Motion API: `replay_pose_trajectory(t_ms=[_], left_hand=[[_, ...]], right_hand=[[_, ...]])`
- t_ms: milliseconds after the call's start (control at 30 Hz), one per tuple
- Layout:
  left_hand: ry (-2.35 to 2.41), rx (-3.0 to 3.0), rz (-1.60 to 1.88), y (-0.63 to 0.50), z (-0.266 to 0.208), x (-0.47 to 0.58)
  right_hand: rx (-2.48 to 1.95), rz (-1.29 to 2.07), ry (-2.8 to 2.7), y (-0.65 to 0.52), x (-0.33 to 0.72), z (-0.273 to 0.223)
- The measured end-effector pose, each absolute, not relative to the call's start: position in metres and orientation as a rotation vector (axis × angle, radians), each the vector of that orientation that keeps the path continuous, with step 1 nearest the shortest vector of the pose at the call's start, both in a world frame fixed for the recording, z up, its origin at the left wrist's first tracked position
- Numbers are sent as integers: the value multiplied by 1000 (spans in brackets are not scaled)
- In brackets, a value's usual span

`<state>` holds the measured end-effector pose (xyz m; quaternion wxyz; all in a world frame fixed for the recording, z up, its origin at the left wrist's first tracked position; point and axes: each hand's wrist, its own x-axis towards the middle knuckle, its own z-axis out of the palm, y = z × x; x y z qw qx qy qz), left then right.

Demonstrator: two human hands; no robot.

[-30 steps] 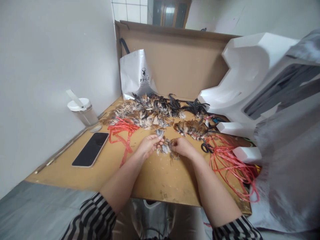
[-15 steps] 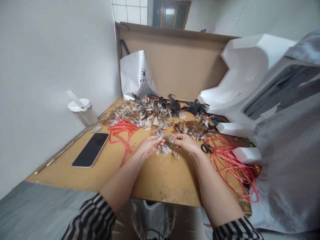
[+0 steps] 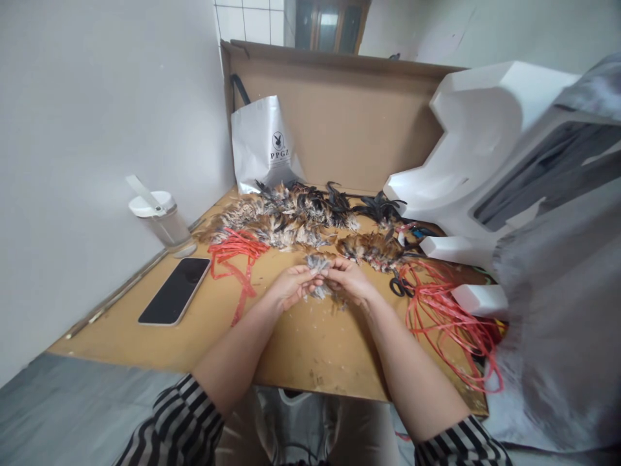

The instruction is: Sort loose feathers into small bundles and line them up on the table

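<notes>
Fluffy grey feathers (image 3: 317,262) stand up between my two hands, over the middle of the board. My left hand (image 3: 297,285) is closed, pinching them from the left. From the right, my right hand (image 3: 347,279) pinches at the same tuft, its fingertips meeting those of the left. Loose grey down lies on the board just beneath, partly hidden by my fingers. Behind my hands spreads a pile of brown, cream and black feathers (image 3: 286,226). A smaller brown bundle of feathers (image 3: 371,249) lies beyond my right hand.
Black-handled scissors (image 3: 400,285) and tangled red plastic strips (image 3: 453,323) lie at right. More red strips (image 3: 237,246), a phone (image 3: 175,291) and a lidded cup (image 3: 162,217) are at left. White foam (image 3: 466,142) and a silver bag (image 3: 264,145) stand behind.
My right hand has moved left, bringing its feathers against those in my left hand. The gap between the hands has closed. My left hand has barely moved.
</notes>
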<state>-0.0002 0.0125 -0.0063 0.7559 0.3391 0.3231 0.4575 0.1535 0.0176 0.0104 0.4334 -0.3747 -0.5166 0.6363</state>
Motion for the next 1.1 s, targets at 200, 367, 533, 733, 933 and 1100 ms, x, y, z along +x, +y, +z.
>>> replay_pose_trajectory(t_ms=[200,367,533,733,933,1100], left_hand=[[722,746,1007,13,-6,0],[739,781,1020,12,-4,1],[724,826,1021,12,-6,0],[702,838,1046,14,-11,0],[713,756,1062,16,-11,-1],[733,667,1097,17,-9,-2]], right_hand=[[-966,1575,-1291,17,152,11],[-996,1554,-1309,18,153,9],[-997,1579,-1312,18,153,9],[-1010,1564,-1310,19,153,7],[-997,1520,-1310,17,151,8],[-998,1498,-1303,15,149,13]])
